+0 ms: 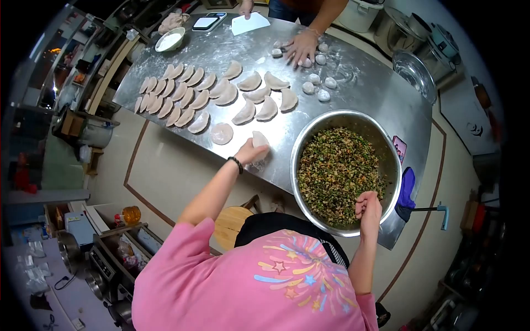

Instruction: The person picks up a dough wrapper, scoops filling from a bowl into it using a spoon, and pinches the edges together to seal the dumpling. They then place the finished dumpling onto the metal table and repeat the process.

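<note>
My left hand, a dark bracelet on its wrist, pinches a pale dough wrapper at the table's near edge. A flat round wrapper lies to its left. Beyond are rows of folded half-moon dumplings. My right hand is closed, its fingers curled over the near right part of a large steel bowl. What it holds, if anything, is too small to make out. Chopped green and brown filling lies in the bowl.
Across the floured steel table, a co-worker's hand rests among small dough balls; their other hand is by a white scraper. A small bowl and scale stand far left. Right are a phone and purple cloth.
</note>
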Demonstrator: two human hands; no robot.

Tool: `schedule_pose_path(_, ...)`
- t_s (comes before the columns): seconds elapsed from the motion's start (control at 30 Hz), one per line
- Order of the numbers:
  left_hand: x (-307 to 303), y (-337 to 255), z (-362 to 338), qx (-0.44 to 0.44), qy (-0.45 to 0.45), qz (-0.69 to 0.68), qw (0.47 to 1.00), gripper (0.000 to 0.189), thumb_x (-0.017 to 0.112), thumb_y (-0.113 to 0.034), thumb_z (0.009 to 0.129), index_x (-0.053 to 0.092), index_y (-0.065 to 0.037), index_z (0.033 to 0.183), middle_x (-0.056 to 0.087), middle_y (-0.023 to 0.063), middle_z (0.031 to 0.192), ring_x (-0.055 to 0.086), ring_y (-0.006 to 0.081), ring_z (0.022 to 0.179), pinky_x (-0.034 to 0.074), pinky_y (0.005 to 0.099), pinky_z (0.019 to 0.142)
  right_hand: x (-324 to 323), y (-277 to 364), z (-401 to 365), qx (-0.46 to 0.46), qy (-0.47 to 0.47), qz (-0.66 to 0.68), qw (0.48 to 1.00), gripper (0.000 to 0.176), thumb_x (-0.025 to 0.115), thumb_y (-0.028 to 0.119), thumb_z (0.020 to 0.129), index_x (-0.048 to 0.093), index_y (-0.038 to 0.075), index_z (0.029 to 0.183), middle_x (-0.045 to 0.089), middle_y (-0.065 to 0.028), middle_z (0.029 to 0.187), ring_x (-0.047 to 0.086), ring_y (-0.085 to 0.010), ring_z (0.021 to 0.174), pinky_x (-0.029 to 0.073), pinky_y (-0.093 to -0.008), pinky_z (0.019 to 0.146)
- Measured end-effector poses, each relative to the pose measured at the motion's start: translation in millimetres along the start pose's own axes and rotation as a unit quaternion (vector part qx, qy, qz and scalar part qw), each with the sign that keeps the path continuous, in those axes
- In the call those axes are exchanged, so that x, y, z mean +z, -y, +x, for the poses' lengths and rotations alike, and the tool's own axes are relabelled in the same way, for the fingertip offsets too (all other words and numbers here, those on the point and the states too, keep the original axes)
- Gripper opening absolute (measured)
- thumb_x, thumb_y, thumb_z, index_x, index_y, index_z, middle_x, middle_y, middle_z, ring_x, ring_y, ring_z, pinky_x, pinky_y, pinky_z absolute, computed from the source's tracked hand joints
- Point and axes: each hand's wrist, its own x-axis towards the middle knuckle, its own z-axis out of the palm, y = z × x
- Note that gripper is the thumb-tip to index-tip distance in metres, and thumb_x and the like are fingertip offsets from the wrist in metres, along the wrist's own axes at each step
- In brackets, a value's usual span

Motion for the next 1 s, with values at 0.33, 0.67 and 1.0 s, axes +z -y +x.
schedule_pose_path(0.33,-112.6,-3.4,49.7,0.042,-0.165,0.447,0.878,0.034,0.066,-0.028,0.077,0.061,-0.006,0.102,0.064,0.0145,0.093,0.061,0.0298,0.087,0.048,0.0377,0.079,1.5,-0.7,-14.1,-0.03,0.004,-0.08,0.996,0.037,0.035,0.034,0.097,0.052,0.005,0.08,0.046,0.0021,0.058,0.04,-0.003,0.049,0.029,-0.0167,0.043)
schedule_pose_path(0.67,-162.1,24.5,74.5,-0.103,-0.112,0.519,0.841,0.07,0.076,-0.043,0.062,0.054,0.002,0.112,0.057,0.0211,0.113,0.056,0.0313,0.105,0.045,0.0378,0.089,16.1,-12.5,-11.5,0.003,0.069,-0.146,0.987,0.027,0.042,0.026,0.094,0.057,0.005,0.085,0.051,0.0009,0.062,0.043,-0.0051,0.051,0.034,-0.0199,0.046)
schedule_pose_path(1.0,-111.0,4.7,-3.4,0.078,0.002,-0.305,0.949,0.034,0.047,-0.02,0.092,0.046,-0.001,0.121,0.054,0.0086,0.115,0.053,0.0221,0.106,0.043,0.0374,0.09,18.2,-13.1,-0.4,-0.023,0.124,-0.17,0.977,0.033,0.046,0.032,0.091,0.059,0.004,0.08,0.058,-0.0067,0.064,0.056,-0.0155,0.057,0.044,-0.0301,0.057)
